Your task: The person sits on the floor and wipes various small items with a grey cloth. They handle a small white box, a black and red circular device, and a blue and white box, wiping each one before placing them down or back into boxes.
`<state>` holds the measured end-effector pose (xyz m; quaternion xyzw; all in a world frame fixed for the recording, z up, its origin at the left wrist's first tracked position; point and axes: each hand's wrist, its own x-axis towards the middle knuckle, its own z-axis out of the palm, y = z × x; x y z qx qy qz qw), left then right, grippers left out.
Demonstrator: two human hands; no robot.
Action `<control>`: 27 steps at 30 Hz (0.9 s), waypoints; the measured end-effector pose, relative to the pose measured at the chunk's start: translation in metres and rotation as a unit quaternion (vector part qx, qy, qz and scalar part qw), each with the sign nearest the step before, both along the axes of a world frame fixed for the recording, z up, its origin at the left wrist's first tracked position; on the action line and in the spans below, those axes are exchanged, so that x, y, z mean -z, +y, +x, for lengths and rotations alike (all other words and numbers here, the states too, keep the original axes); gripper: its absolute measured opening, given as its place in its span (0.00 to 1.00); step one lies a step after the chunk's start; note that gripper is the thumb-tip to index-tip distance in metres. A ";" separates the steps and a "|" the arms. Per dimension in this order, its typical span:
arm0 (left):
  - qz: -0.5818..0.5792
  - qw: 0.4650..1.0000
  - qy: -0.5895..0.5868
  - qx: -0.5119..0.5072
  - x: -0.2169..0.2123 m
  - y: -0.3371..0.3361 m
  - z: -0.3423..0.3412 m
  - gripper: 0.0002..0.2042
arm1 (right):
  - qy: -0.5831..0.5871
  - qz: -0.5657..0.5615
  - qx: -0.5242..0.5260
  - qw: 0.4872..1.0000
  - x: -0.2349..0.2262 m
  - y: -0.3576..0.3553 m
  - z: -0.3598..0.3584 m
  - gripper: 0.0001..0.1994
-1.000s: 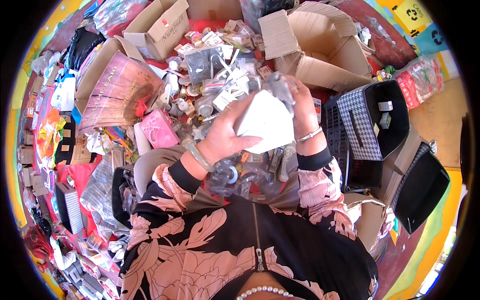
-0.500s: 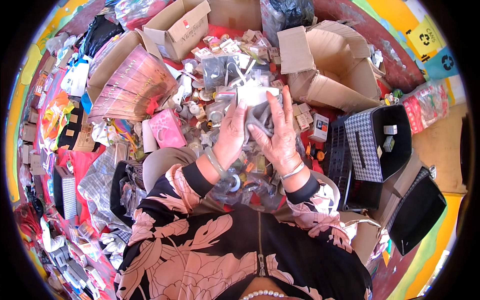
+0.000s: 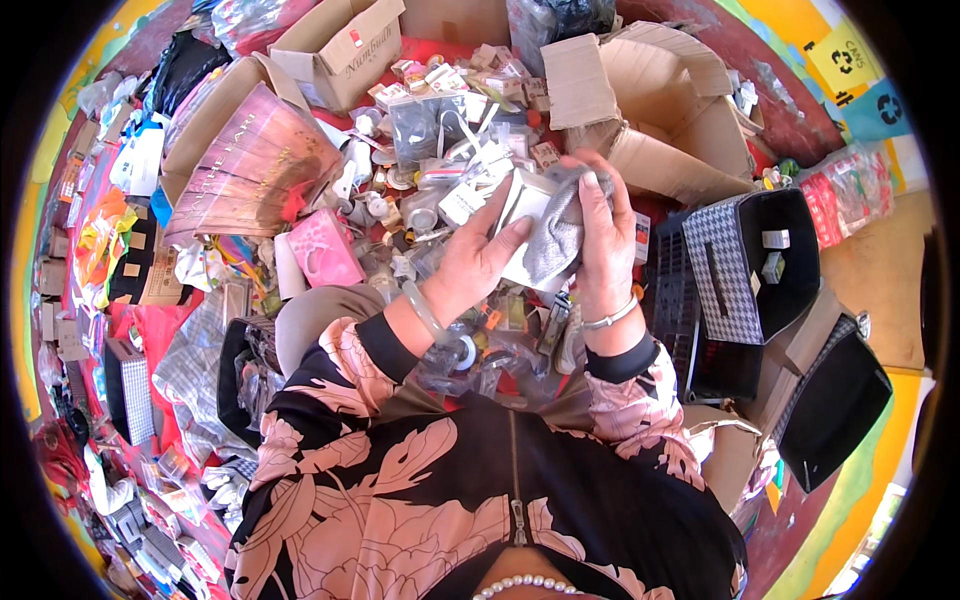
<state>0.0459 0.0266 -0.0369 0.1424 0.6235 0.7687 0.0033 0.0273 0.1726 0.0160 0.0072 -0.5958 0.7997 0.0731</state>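
My left hand (image 3: 468,262) grips a small white box (image 3: 530,192) by its left side, thumb lying on the face. My right hand (image 3: 604,250) is wrapped round a grey cloth (image 3: 556,240) that lies against the right part of the box. Part of the box is hidden behind the cloth and my fingers. Both hands are raised over a heap of mixed small goods, with a clear plastic case (image 3: 428,128) and small cartons (image 3: 462,200) just beyond the left hand.
An open cardboard box (image 3: 665,150) stands at the far right, another (image 3: 340,60) at the far left. Houndstooth-patterned bins (image 3: 725,280) and a black crate (image 3: 672,300) are on the right. A pink box (image 3: 327,248) and a printed paper bag (image 3: 250,170) lie left.
The box and cloth have turned and shifted slightly right. My right hand has moved right and now wraps round the cloth; its fingers were straighter before.
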 end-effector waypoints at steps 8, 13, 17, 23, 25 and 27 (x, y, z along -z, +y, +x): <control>0.319 0.886 -0.277 0.191 -0.006 -0.009 -0.002 0.25 | -0.167 -0.181 -0.059 0.967 0.011 0.032 -0.027 0.17; 0.414 0.831 -0.299 0.219 -0.009 -0.021 -0.011 0.29 | -0.026 -0.351 -0.122 0.928 0.010 0.052 -0.032 0.27; 0.405 0.833 -0.333 0.180 -0.011 -0.019 -0.015 0.30 | 0.155 -0.043 -0.182 0.970 -0.004 0.028 -0.008 0.36; 0.214 0.959 -0.106 0.150 -0.027 -0.008 0.000 0.25 | 0.248 0.439 -0.078 0.860 -0.013 0.015 0.011 0.33; 0.208 0.949 -0.143 0.189 -0.024 -0.008 0.002 0.25 | 0.237 0.404 -0.066 0.881 -0.013 0.021 0.007 0.29; 0.307 0.858 -0.329 0.246 -0.014 -0.006 -0.001 0.26 | 0.129 0.344 -0.071 0.927 -0.012 0.026 0.007 0.24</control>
